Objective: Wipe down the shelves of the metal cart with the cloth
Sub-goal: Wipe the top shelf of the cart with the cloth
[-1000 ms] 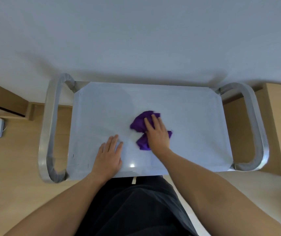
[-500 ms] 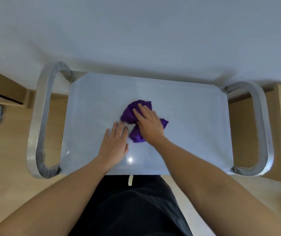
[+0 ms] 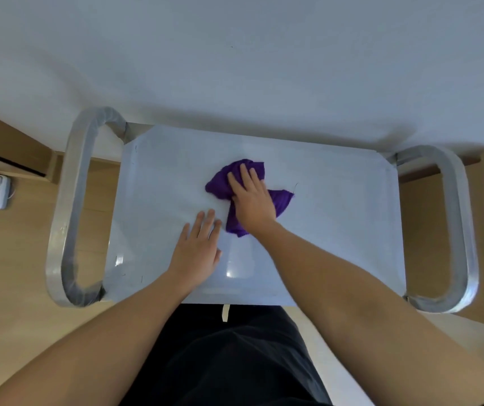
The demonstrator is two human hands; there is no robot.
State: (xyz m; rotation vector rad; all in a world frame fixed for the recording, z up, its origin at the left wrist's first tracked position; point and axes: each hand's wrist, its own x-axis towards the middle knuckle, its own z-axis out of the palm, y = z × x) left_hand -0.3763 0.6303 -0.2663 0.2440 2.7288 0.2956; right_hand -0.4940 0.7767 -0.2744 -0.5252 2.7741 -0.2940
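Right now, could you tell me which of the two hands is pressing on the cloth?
The right hand: it lies flat on the purple cloth. The left hand rests on the bare shelf beside it.

1. The left hand [image 3: 196,253] lies flat, palm down, fingers straight and slightly spread.
2. The right hand [image 3: 252,200] lies palm down ahead of it, fingers extended.
3. Both forearms reach forward, bare.
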